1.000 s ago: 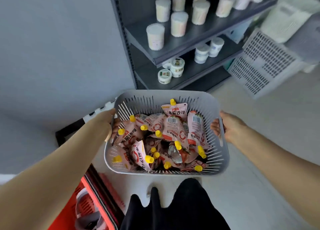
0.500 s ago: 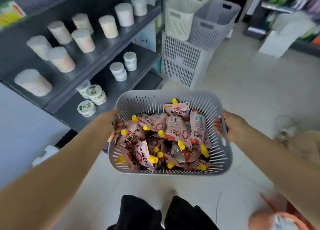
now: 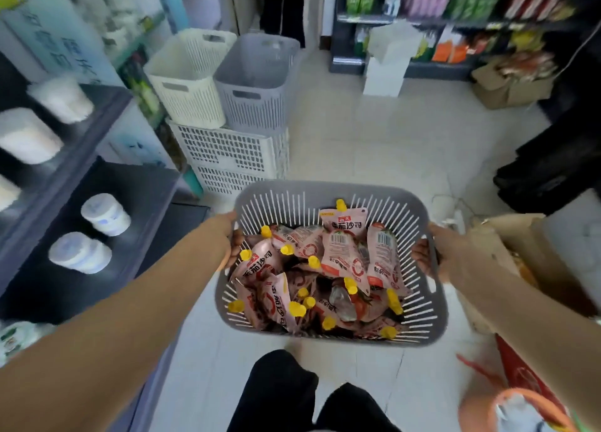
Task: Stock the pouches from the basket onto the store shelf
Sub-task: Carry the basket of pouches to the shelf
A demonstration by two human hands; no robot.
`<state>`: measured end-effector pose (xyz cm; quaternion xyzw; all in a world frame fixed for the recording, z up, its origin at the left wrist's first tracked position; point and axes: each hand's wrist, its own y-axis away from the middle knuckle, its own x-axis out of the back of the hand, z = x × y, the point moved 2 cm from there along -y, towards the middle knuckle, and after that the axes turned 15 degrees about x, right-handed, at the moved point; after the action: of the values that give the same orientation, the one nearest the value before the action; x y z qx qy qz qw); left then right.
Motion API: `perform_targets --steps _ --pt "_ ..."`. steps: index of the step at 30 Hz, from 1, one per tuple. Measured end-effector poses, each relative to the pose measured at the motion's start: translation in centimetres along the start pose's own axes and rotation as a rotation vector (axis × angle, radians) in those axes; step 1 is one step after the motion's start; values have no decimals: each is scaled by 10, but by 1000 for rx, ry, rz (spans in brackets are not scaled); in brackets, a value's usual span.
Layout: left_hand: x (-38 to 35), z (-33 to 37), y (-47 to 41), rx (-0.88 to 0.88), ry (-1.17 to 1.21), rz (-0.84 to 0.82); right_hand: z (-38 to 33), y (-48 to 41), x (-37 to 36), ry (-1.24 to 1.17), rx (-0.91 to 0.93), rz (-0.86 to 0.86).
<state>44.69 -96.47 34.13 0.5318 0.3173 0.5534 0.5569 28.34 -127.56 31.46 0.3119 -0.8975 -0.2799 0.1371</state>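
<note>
Left grip [image 3: 227,240] and right grip [image 3: 446,252] clasp opposite rims of the basket [image 3: 325,189], level, so the pouches [image 3: 341,252] reach the left shelf [image 3: 149,200] unspilled.

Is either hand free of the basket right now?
No: left hand and right hand each grip a side of the basket.

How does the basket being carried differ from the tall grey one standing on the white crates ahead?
The carried basket is shallow and wide; the tall grey basket is deep and narrow. The carried basket holds pink pouches; the tall grey basket looks empty. Left hand and right hand grip the carried basket; the tall grey basket stands on white crates. Both are grey slotted plastic.
</note>
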Motion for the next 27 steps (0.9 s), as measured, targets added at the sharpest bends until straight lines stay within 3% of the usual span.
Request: perform_targets --steps 12,27 --pt "-193 216 -1 -103 -199 -48 -122 -179 42 -203 -26 127" --pt "-384 442 -28 -16 -202 -70 -300 -424 55 -92 -14 172"
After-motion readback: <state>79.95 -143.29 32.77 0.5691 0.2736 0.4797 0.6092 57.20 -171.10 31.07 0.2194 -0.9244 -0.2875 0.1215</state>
